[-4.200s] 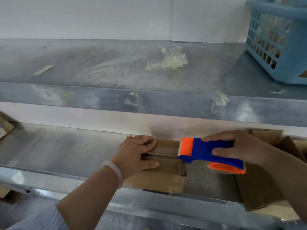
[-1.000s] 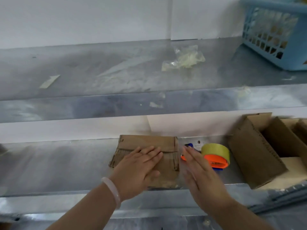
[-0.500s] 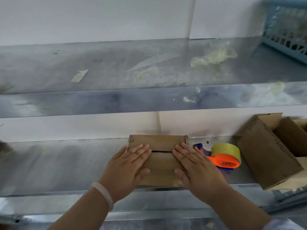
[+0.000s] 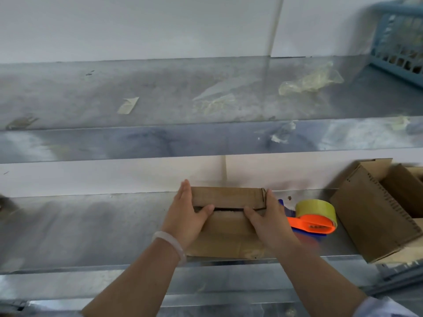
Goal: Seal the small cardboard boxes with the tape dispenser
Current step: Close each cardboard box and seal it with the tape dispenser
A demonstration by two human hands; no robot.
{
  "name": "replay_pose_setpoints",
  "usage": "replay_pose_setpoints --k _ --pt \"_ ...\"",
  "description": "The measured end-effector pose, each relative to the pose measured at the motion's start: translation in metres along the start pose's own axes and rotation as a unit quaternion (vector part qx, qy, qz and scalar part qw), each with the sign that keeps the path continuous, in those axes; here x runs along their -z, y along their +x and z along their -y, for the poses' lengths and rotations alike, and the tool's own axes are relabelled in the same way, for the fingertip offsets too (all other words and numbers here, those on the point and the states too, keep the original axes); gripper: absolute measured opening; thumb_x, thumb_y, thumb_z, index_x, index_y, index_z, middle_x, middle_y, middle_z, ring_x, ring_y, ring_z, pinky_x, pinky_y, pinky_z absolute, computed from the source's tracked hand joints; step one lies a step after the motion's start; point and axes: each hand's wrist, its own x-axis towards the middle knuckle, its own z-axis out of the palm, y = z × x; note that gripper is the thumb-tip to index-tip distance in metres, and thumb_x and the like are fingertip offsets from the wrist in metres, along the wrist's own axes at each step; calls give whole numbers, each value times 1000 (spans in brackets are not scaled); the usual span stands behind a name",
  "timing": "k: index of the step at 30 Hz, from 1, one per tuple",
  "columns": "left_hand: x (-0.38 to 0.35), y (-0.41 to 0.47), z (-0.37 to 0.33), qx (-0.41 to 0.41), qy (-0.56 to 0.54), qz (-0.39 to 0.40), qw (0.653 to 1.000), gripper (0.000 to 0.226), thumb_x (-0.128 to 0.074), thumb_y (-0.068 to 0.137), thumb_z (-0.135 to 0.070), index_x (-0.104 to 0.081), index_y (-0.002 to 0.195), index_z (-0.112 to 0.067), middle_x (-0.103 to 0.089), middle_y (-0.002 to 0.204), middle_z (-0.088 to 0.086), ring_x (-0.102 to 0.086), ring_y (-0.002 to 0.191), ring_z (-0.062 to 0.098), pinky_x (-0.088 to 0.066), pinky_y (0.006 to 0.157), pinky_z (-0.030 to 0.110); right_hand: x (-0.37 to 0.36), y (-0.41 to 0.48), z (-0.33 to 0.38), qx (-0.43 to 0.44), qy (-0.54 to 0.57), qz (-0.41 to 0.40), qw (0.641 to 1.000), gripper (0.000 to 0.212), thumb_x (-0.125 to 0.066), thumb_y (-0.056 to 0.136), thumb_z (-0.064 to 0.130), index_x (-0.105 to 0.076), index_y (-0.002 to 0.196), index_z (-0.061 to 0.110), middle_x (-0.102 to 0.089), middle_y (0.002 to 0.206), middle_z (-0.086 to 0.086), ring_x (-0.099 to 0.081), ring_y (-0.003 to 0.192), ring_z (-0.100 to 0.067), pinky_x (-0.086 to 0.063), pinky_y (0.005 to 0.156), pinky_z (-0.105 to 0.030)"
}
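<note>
On the lower shelf (image 4: 91,225), head view, the small cardboard box (image 4: 229,195) lies flat near the front edge, held between both hands. The left grip (image 4: 185,218) is released: straight fingers lie along the box's left side and the thumb presses on top at the seam (image 4: 229,208). The right grip (image 4: 267,220) mirrors it on the right side, also unclenched, thumb on the seam. The seam shows as a dark line between the two top flaps; whether tape covers it cannot be told. The tape dispenser (image 4: 313,221) lies on its side just beside the right grip, held by neither hand. Open cartons (image 4: 370,213) stand further right. Crumpled tape scraps (image 4: 311,80) lie on the upper shelf (image 4: 160,99).

Likely step: closing the flaps before taping.

Hazards:
- Flaps may spring apart once one thumb lifts to fetch the dispenser.
- Side pressure may buckle the thin walls and widen the gap.
- The box sits close to the shelf edge; a pull toward the person may tip it off.
</note>
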Motion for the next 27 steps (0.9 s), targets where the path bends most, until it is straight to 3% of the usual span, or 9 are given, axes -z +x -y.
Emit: replay_pose_setpoints --k 2,5,9,12,16,19,21,24,27 --pt "1 3 2 15 -24 22 999 88 -61 91 -44 -5 155 -20 -23 159 -1 -28 143 19 -29 117 37 1 5 0 -30 40 52 997 71 -50 98 36 -7 154 27 -43 127 6 -44 107 -10 -38 90 -25" --pt "9 8 0 67 -84 66 992 81 -53 97 -40 1 155 -24 -25 158 0 -29 142 23 -28 114 35 2 9 -2 -42 70 58 995 57 -44 101 35 -19 152 30 -50 116 10 -49 93 -3 -42 75 -23" --pt "14 8 5 92 -148 104 979 68 -40 101 -42 1 154 -31 -18 160 -2 -22 145 22 -23 116 36 3 6 1 -73 87 43 993 51 -33 103 40 -17 152 37 -47 128 3 -48 114 -18 -35 89 -28" --pt "13 8 10 100 -200 94 970 61 -39 102 -39 -7 154 -36 -22 159 -5 -26 143 20 -25 116 35 3 8 -3 -83 131 38 987 46 -34 104 39 -30 149 35 -46 124 4 -43 108 -15 -36 95 -30" --pt "10 9 17 124 -296 80 944 55 -46 102 -33 -21 150 -42 -31 154 -9 -37 136 15 -33 113 35 0 9 -13 -126 275 50 952 41 -43 102 38 -42 142 38 -53 114 15 -51 107 -11 -43 100 -35" --pt "6 13 25 141 -326 89 930 55 -46 101 -37 -20 150 -42 -34 152 -10 -39 135 16 -33 114 38 -1 9 -19 -138 273 76 949 47 -45 91 60 -43 137 52 -51 136 7 -51 121 -18 -44 104 -41" --pt "5 17 30 164 -353 121 913 59 -47 99 -42 -19 151 -40 -38 151 -6 -45 131 18 -38 111 40 -1 9 -18 -146 272 88 947 60 -45 83 69 -40 140 50 -49 141 3 -50 125 -22 -43 107 -45" --pt "4 20 34 208 -380 161 887 67 -53 92 -55 -32 150 -29 -60 131 3 -62 113 22 -50 100 43 -3 12 -12 -149 265 75 950 60 -40 97 56 -23 151 35 -42 147 0 -41 135 -25 -33 114 -45" --pt "4 19 34 210 -358 143 899 80 -54 79 -72 -40 146 -31 -64 124 2 -63 110 22 -50 99 43 1 10 -6 -135 231 67 961 58 -34 103 46 -12 154 28 -26 156 2 -27 143 -21 -23 119 -39"
